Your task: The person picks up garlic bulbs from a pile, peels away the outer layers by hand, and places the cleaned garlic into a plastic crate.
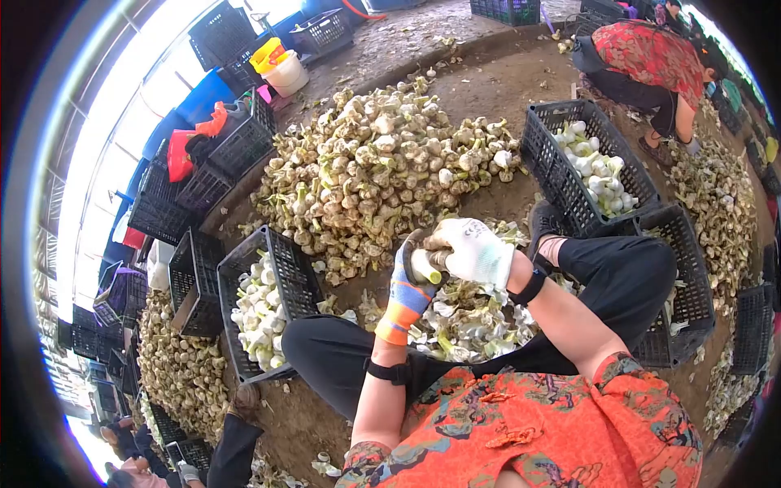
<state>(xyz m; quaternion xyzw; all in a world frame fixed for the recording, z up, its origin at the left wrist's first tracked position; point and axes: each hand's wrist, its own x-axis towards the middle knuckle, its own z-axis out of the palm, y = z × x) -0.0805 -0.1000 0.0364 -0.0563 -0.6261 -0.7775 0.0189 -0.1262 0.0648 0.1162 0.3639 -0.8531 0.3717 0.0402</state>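
Observation:
A garlic bulb (425, 267) with a short cut green-white stem is held between both hands above my lap. My left hand (409, 281), in a blue and orange glove with dark fingers, is closed around it. My right hand (473, 252), in a white glove with soiled fingertips, is closed against the bulb from the other side; whatever its fingers pinch is hidden. Beneath the hands lies a heap of loose garlic skins (472, 321) between my crossed legs. Just beyond rises a large pile of untrimmed garlic (366, 171).
A black crate (232, 305) of cleaned garlic stands at my left knee, and another crate (543, 159) of white bulbs is beyond my right foot. An empty-looking black crate (679, 268) sits by my right knee. Another person (651, 69) bends over at the upper right.

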